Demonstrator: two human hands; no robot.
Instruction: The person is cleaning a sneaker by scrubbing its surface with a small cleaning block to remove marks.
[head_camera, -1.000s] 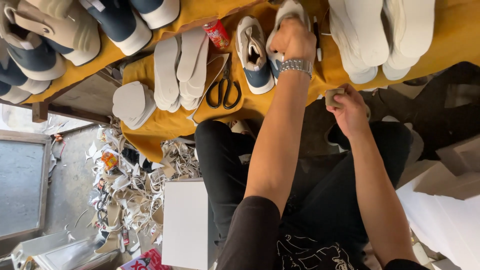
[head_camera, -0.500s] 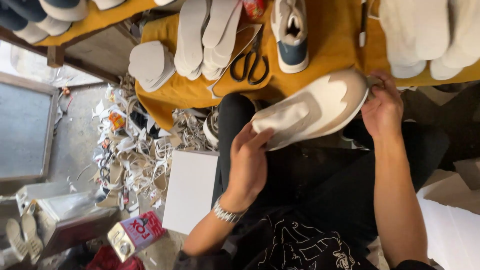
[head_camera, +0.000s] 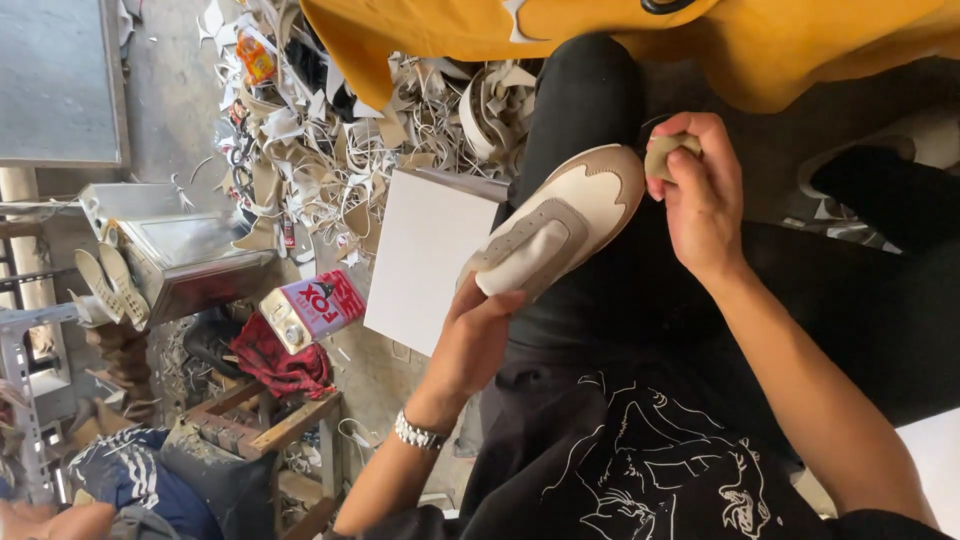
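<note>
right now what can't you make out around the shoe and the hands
- Head view: the shoe heel end is covered by the left hand.
- Small tan lump in the right hand: mostly wrapped by fingers, its kind unclear.
- Dark looped item on the yellow cloth: cut off by the top edge.
- Scrap pile: single pieces too small to tell.

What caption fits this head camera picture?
Left hand holds a white and tan shoe on the lap; right hand pinches a small beige lump.
</note>
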